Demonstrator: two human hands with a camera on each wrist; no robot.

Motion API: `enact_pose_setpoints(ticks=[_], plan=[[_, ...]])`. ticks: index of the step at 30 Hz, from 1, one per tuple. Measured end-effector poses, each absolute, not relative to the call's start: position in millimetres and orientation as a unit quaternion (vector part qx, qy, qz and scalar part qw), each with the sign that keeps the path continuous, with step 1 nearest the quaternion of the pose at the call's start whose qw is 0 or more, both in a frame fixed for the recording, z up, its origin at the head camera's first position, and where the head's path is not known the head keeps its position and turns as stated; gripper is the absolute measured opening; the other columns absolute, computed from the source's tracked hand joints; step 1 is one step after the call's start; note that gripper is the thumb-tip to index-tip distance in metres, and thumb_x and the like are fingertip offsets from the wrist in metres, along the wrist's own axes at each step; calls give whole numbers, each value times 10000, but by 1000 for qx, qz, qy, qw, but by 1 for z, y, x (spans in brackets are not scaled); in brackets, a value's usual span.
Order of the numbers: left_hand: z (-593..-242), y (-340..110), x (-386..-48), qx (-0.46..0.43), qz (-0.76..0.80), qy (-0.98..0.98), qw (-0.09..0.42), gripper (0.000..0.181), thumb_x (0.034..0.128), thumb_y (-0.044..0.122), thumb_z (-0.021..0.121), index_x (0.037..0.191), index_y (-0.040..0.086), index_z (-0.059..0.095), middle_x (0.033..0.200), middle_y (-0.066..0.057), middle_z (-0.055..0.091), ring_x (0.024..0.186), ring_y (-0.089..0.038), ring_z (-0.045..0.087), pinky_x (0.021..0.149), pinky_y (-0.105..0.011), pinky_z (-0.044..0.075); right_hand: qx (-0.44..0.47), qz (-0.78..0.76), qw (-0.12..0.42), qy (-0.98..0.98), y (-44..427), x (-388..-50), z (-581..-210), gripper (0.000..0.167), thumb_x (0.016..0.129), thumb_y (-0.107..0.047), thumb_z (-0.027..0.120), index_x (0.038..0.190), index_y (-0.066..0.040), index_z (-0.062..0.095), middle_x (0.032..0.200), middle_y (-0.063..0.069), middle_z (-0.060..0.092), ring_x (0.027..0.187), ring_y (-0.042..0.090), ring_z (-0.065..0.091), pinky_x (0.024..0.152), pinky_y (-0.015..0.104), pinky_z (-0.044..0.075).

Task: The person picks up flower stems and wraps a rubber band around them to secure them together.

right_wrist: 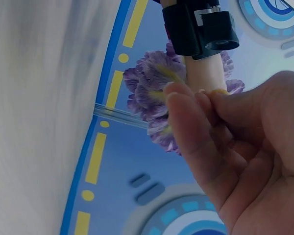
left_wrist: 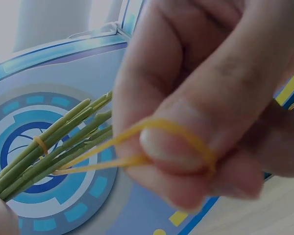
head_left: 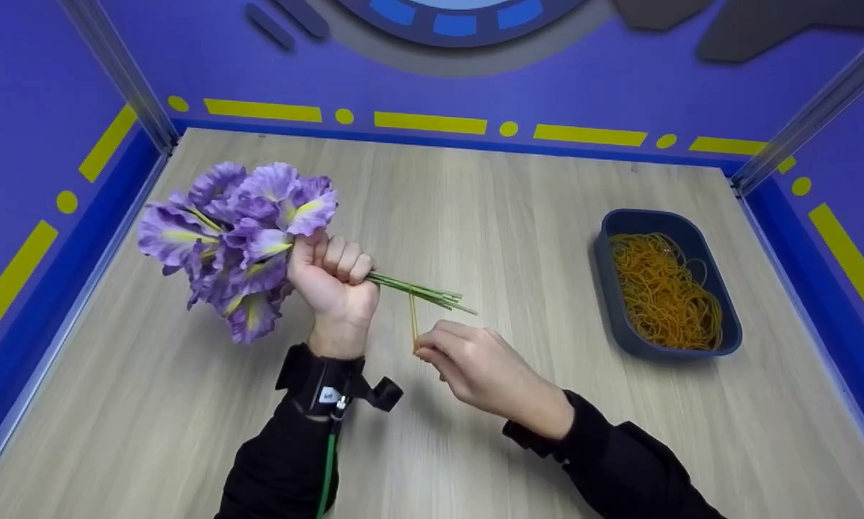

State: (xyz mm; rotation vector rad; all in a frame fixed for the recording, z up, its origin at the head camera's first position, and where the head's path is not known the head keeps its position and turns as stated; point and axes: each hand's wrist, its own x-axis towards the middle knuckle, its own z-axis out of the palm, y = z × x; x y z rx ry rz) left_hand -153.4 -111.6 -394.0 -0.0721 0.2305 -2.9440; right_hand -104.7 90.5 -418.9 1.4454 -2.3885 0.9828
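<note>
My left hand (head_left: 338, 285) grips a bunch of purple artificial irises (head_left: 248, 238) by the stems, just below the blooms. The green stems (head_left: 424, 290) stick out to the right of that fist. A yellow rubber band (head_left: 413, 321) loops around them and is stretched toward me. My right hand (head_left: 482, 364) pinches the band's free end between thumb and fingers. In the left wrist view the rubber band (left_wrist: 108, 147) passes over the thumb, and part of it circles the stems (left_wrist: 54, 147). The right wrist view shows the right hand (right_wrist: 245, 147) in front of the flowers (right_wrist: 154, 83).
A dark blue plastic tub (head_left: 608, 310) with many loose yellow rubber bands (head_left: 662, 292) stands on the right of the wooden table (head_left: 504, 216). Blue panels (head_left: 432, 94) with yellow marks enclose the table at the back and sides.
</note>
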Motion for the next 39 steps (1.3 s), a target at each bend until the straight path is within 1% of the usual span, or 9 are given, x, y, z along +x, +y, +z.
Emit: enact_pose_setpoints(ticks=[6,11,16,20,25,28,31,34,39], plan=[[-392,-110,-153,-27,-992,69,98,407,851,47,517,648,173,188,554,79,159,465,-41,117,423,-188,89,435,407,15,-803,88,-109,-424,116,1059,-152,529,996,-91,605,811,-42,572,594,-39,570,542,121,467],[-392,-108,-153,-19,-993,58,97,404,841,45,513,647,175,182,545,76,157,464,-43,119,421,-189,97,429,416,1,-802,85,-107,-428,146,1086,-122,446,1018,-79,568,854,-23,589,576,-40,550,550,121,462],[-394,-105,-154,-14,-993,47,106,408,840,47,518,646,171,182,538,75,161,464,-42,118,422,-186,99,444,405,36,-799,83,-102,-429,110,1072,-64,449,1014,-81,541,829,-21,573,585,-26,536,551,110,444],[-394,-103,-153,-21,-993,33,114,407,853,56,516,649,168,181,542,76,156,465,-38,112,425,-181,91,461,371,72,-803,84,-97,-424,96,1068,-86,468,998,-91,534,793,-53,533,630,4,496,567,140,424],[-396,-98,-152,-31,-993,8,116,388,935,78,442,657,167,186,548,77,157,469,-35,104,428,-177,85,483,362,87,-792,90,-91,-410,117,1069,-142,495,981,-90,553,766,-61,502,654,17,445,562,151,387],[-399,-95,-153,-24,-992,-24,121,389,989,94,364,649,167,189,541,77,164,466,-33,104,427,-179,82,499,380,84,-774,96,-91,-401,91,1060,-134,520,997,-88,568,770,-55,520,632,0,470,556,128,400],[-401,-92,-154,-11,-991,-60,120,401,1017,100,289,635,167,185,534,79,166,462,-31,103,431,-178,73,511,405,86,-753,103,-93,-392,63,1049,-99,534,1016,-76,583,786,-30,548,582,-3,505,534,96,421],[-403,-89,-153,0,-991,-85,104,402,1012,97,256,624,168,184,525,86,173,457,-27,108,435,-175,67,514,421,105,-740,110,-99,-383,75,1041,-68,536,1026,-42,604,796,10,583,546,22,531,514,81,439],[-401,-81,-149,8,-994,-107,36,424,1021,127,270,604,182,216,493,101,220,438,-21,136,416,-170,86,490,408,188,-747,125,-121,-376,70,1004,-30,576,1020,6,635,793,64,651,535,71,570,512,114,479]])
